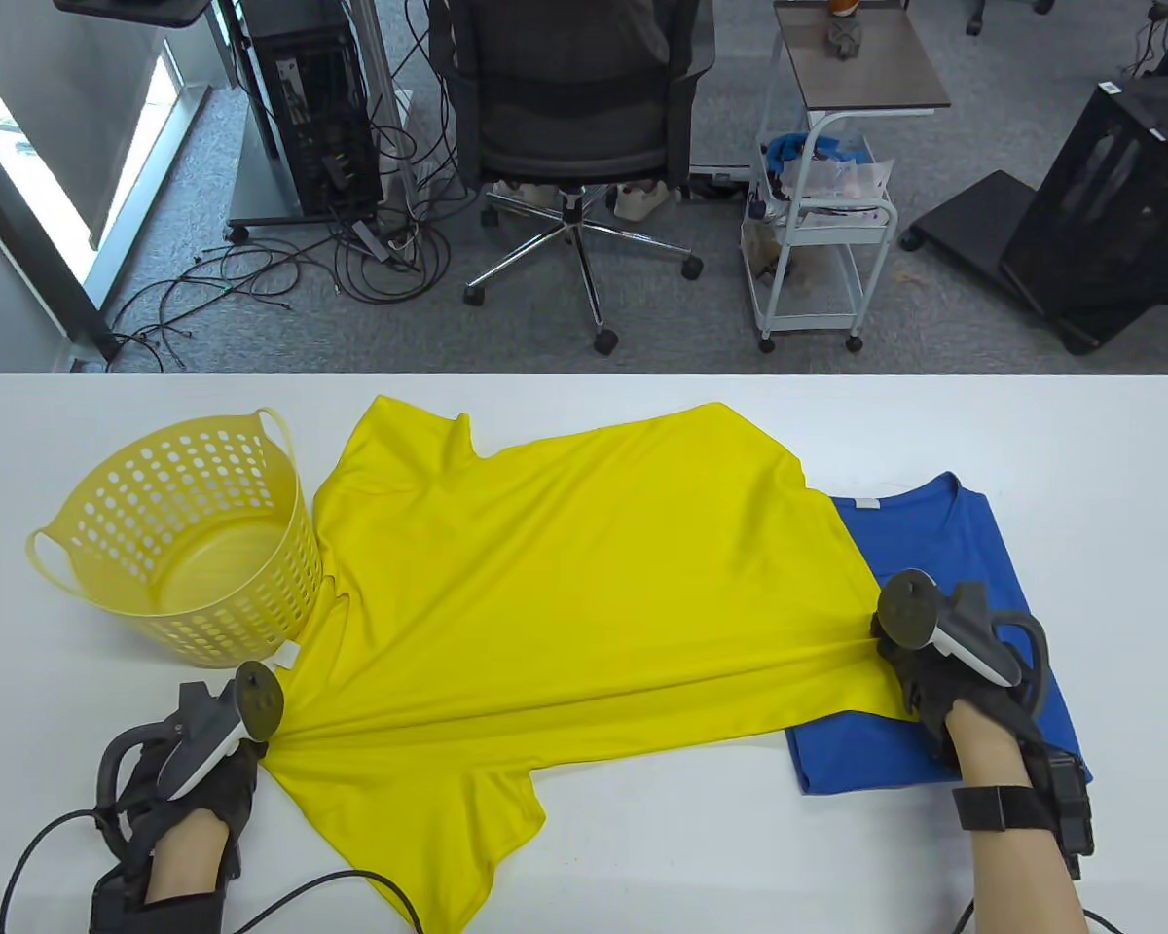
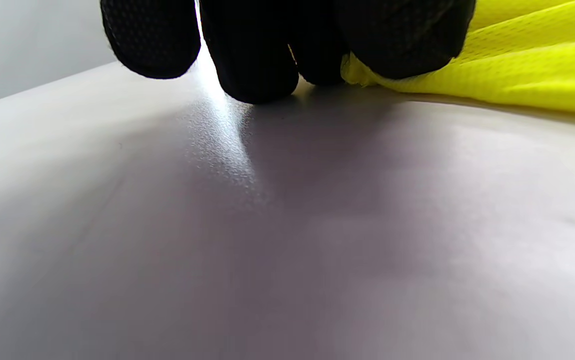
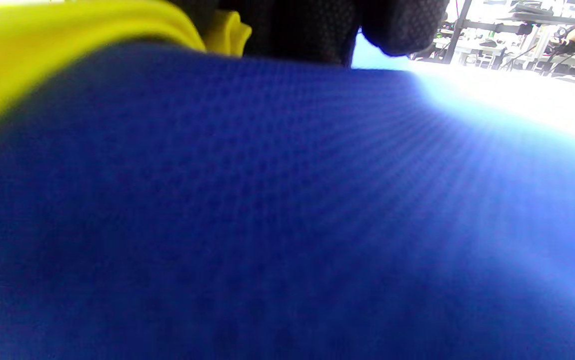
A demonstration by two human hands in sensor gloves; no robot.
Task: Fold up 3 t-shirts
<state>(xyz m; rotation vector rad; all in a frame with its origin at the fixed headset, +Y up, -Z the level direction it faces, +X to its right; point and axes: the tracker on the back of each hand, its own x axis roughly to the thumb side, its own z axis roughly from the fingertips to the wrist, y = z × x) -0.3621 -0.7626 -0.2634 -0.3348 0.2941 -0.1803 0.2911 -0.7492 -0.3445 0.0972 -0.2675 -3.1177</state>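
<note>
Basket (image 1: pixel 190 545) sits far left, then both hands, left (image 1: pixel 195 769) and right (image 1: pixel 944 662), pinch the yellow t-shirt (image 1: pixel 584 584) stretched across the worktop (image 1: pixel 1110 457) over the folded blue t-shirt (image 1: pixel 944 545), so I'd keep tension even and flatten wrinkles first.

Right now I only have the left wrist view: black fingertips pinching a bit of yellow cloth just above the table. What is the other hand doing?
Observer: The right hand grips the same yellow t-shirt at its opposite edge. The cloth is stretched taut between it and the left hand.
Operator: Is anything under that right hand?
Observer: Yes, a folded blue t-shirt lies beneath it, and the yellow one overlaps its left part.
Operator: Anything else nearby?
Observer: A yellow perforated basket stands at the left, right beside the yellow t-shirt. I see nothing inside it.
</note>
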